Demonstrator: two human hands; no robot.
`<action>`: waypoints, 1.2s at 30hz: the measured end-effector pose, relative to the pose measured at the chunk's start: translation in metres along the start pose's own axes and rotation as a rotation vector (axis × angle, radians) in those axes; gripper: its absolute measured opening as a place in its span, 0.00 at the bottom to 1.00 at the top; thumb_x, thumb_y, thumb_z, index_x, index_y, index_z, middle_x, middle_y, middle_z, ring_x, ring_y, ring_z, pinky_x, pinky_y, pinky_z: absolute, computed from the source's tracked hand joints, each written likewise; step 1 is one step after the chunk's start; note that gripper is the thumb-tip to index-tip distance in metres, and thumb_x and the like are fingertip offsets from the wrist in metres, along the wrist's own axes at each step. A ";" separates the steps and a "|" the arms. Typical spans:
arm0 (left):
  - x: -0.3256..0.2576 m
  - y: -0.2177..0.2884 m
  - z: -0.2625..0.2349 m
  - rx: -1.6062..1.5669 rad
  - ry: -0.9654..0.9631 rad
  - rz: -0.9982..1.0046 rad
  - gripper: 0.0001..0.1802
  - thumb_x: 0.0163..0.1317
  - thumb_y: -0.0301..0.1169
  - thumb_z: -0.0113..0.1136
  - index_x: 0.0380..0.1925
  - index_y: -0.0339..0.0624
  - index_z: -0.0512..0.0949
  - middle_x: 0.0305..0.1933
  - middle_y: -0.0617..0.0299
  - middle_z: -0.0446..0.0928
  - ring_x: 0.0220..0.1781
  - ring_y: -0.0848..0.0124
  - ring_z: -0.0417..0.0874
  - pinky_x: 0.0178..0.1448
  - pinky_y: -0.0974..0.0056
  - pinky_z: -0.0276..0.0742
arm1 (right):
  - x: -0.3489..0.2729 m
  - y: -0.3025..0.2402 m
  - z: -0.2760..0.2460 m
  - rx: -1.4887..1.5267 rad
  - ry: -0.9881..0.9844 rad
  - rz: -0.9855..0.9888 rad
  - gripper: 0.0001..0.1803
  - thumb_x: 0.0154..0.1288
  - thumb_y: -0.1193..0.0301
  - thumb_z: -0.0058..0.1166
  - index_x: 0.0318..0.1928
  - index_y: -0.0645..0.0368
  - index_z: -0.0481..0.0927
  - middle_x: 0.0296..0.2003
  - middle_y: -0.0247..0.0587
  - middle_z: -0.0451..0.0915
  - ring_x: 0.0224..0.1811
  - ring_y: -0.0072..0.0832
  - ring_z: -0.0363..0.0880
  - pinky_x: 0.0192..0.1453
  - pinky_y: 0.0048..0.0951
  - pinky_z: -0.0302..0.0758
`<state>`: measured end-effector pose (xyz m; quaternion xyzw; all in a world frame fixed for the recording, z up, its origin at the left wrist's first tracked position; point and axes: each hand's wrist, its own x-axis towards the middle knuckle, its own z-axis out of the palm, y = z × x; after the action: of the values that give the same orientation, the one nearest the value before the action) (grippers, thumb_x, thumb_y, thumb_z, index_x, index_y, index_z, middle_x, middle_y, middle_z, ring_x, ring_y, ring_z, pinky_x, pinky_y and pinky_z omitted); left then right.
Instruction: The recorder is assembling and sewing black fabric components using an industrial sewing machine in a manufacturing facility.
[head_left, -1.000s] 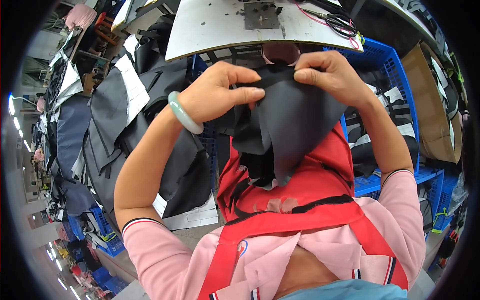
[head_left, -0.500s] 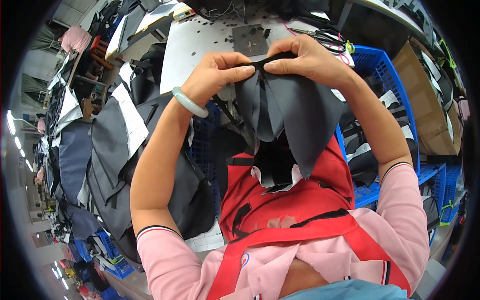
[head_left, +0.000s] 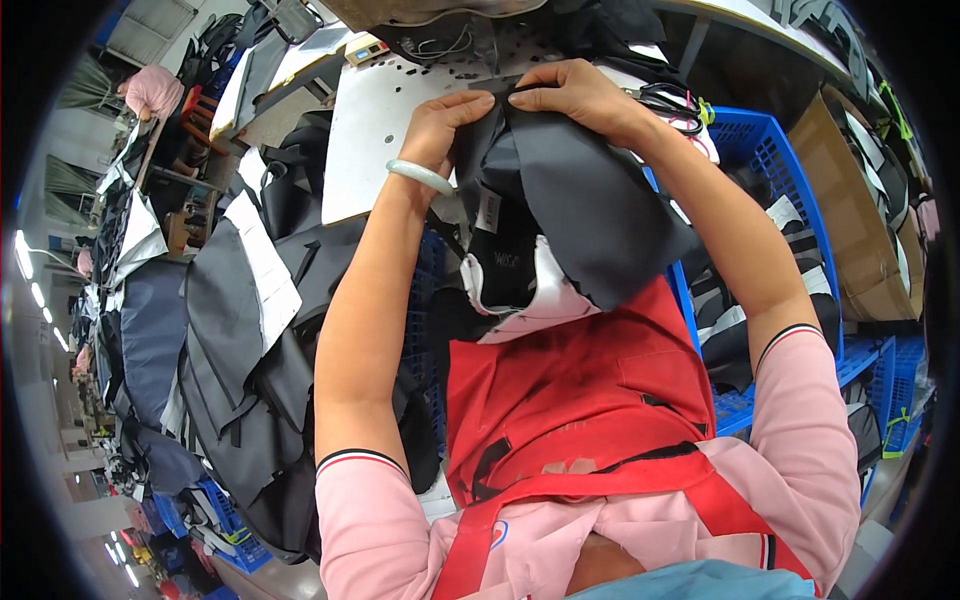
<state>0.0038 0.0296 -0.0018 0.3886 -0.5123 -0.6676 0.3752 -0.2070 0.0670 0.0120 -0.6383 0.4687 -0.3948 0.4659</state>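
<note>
The left hand (head_left: pixel 440 128) has its thumb and fingers pinched together on the upper edge of a dark grey, smooth fabric piece (head_left: pixel 605 205), above the near part of a white, flat-topped worktable (head_left: pixel 362 140). The right hand (head_left: pixel 578 97) pinches the same edge between thumb and forefinger, also above the worktable, its tips just beside those of the left. From there the fabric piece hangs in folds off the worktable's near side, toward the wearer; between its folds show a black inner layer and a ragged-edged white backing (head_left: pixel 540 298). A pale green, smooth round bangle (head_left: pixel 420 177) circles the left wrist at the worktable's near edge.

Farther toward the wearer from the worktable is a bright red cloth apron (head_left: pixel 575 385). Black-handled scissors (head_left: pixel 672 100) lie on the worktable's right part. To the right of the worktable stands a blue plastic lattice basket (head_left: pixel 778 140) with dark and white pieces inside, and beyond it a brown cardboard box (head_left: pixel 845 190). Left of the worktable lies a heap of dark grey fabric panels (head_left: pixel 235 365), with a long white sheet (head_left: pixel 262 265) on it.
</note>
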 end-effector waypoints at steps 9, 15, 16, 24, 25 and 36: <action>0.025 -0.008 -0.006 -0.089 -0.013 0.017 0.13 0.64 0.26 0.60 0.46 0.30 0.78 0.40 0.57 0.82 0.38 0.72 0.84 0.45 0.72 0.80 | 0.022 0.018 -0.004 0.073 0.053 0.028 0.16 0.62 0.64 0.64 0.43 0.63 0.83 0.32 0.29 0.82 0.32 0.14 0.77 0.37 0.17 0.74; 0.037 -0.008 -0.006 -0.132 0.008 0.055 0.13 0.61 0.24 0.62 0.45 0.29 0.79 0.39 0.55 0.83 0.38 0.71 0.84 0.45 0.71 0.80 | 0.025 0.014 -0.007 0.141 0.031 0.036 0.14 0.63 0.66 0.63 0.44 0.63 0.83 0.31 0.29 0.82 0.29 0.13 0.77 0.35 0.16 0.74; 0.038 -0.008 -0.006 -0.158 0.002 0.062 0.13 0.59 0.23 0.63 0.44 0.28 0.80 0.40 0.53 0.83 0.38 0.69 0.84 0.45 0.70 0.80 | 0.027 0.016 -0.008 0.142 0.032 0.036 0.14 0.63 0.66 0.63 0.44 0.63 0.83 0.31 0.29 0.82 0.29 0.13 0.77 0.35 0.16 0.74; 0.036 -0.007 -0.004 -0.154 0.043 0.065 0.13 0.61 0.23 0.60 0.45 0.28 0.79 0.42 0.55 0.83 0.41 0.69 0.83 0.49 0.69 0.79 | 0.028 0.015 -0.005 0.100 0.059 -0.015 0.17 0.62 0.64 0.64 0.45 0.64 0.83 0.31 0.30 0.82 0.30 0.14 0.77 0.36 0.16 0.74; 0.035 -0.008 -0.006 -0.166 0.032 0.052 0.13 0.62 0.24 0.60 0.45 0.29 0.79 0.42 0.55 0.82 0.42 0.69 0.83 0.49 0.70 0.78 | 0.027 0.013 -0.004 0.098 0.055 -0.029 0.17 0.62 0.64 0.64 0.44 0.64 0.83 0.31 0.30 0.82 0.30 0.15 0.78 0.36 0.17 0.75; 0.034 0.000 0.006 -0.170 0.099 -0.002 0.13 0.66 0.28 0.54 0.48 0.32 0.78 0.46 0.56 0.81 0.45 0.68 0.82 0.53 0.66 0.76 | 0.038 0.023 -0.010 0.229 0.061 0.026 0.13 0.65 0.65 0.61 0.45 0.61 0.83 0.33 0.31 0.82 0.32 0.14 0.78 0.36 0.16 0.75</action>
<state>-0.0161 0.0017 -0.0051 0.3886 -0.4341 -0.6890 0.4310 -0.2123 0.0248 -0.0046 -0.5626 0.4426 -0.4590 0.5262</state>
